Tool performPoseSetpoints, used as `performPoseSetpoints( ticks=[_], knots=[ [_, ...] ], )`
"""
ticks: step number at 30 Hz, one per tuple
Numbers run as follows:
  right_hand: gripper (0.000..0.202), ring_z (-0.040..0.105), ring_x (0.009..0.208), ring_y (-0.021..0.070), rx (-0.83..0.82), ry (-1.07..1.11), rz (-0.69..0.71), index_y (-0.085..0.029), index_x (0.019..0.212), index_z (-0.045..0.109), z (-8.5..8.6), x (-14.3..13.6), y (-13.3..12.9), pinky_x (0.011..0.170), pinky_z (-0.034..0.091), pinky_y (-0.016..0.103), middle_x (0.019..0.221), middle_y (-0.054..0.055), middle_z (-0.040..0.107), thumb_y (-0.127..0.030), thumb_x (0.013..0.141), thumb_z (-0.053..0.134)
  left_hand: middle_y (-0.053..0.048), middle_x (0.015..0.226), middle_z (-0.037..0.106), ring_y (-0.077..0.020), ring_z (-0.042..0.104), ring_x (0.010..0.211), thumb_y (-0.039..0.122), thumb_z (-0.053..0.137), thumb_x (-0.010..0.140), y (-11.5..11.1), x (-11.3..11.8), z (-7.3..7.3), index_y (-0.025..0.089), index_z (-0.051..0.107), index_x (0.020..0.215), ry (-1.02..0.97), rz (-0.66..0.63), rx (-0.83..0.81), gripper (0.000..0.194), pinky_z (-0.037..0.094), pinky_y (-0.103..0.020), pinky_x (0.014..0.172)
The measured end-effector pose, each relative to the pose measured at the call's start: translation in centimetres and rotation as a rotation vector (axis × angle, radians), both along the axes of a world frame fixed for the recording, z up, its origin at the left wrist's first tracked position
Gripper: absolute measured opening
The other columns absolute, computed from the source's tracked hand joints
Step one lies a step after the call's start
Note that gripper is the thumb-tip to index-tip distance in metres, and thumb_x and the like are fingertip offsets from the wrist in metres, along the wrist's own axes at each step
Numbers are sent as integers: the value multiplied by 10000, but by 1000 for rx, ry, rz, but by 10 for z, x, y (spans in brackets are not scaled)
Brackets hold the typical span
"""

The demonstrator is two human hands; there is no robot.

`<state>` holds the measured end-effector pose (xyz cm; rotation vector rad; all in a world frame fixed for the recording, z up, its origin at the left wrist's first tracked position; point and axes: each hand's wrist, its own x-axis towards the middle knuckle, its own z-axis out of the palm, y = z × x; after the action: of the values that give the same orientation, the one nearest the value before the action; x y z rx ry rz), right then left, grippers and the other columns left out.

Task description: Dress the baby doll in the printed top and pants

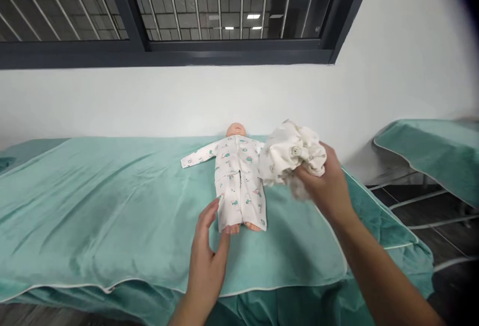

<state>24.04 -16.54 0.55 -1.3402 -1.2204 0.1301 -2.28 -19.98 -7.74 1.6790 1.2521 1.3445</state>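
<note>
A baby doll [236, 129] lies on its back on a green sheet [123, 216], its head toward the wall. It wears a white patterned top [232, 154] and matching trousers [229, 201], with its feet showing at the hems. My right hand [327, 181] is closed around a bunched white printed cloth [294, 151], held up beside the doll's right-hand side in the view and hiding that sleeve's end. My left hand [209, 251] holds nothing; its thumb and fingers are apart, close to the doll's feet and trouser leg.
Behind the bed stands a white wall [112, 101] with a dark-framed barred window [232, 57] above. Another green-covered surface [434, 151] is at the right, with metal bars [419, 200] below it over a dark floor. The sheet's white-piped edge runs along the front.
</note>
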Motion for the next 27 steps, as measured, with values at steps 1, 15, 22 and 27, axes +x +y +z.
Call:
performPoseSetpoints(
  ticks=[1, 15, 22, 27],
  knots=[
    [578, 585, 1151, 283, -11, -124, -86, -241, 1339, 536, -5, 19, 5, 998, 453, 449, 1306, 86, 613, -345, 793, 693, -40, 1493, 448, -248, 470, 1343, 357, 549, 944, 0, -4, -9, 357, 471, 1387, -1, 26, -22, 449, 394, -458, 1131],
    [738, 246, 1456, 404, -433, -845, -322, -192, 1506, 311, -123, 65, 28, 1079, 336, 611, 1567, 184, 322, -521, 894, 559, -57, 1342, 535, -219, 503, 1270, 343, 551, 938, 57, -8, -20, 275, 605, 1205, 73, 146, 104, 281, 479, -384, 1027],
    [583, 239, 1485, 330, -120, -762, -226, -232, 1494, 309, -91, 26, 38, 1159, 228, 595, 1566, 148, 347, -382, 959, 486, -47, 1300, 576, -219, 540, 1230, 308, 551, 924, 103, 3, -2, 274, 613, 1179, 74, 165, 134, 265, 478, -392, 1026],
    [448, 327, 1438, 330, -231, -835, -224, -228, 1403, 467, -92, 16, 95, 1151, 191, 612, 1508, 133, 455, -343, 971, 458, -51, 1243, 628, -221, 577, 1187, 304, 551, 917, 162, 29, 27, 250, 640, 1131, 20, 126, 170, 238, 470, -410, 1041]
  ],
)
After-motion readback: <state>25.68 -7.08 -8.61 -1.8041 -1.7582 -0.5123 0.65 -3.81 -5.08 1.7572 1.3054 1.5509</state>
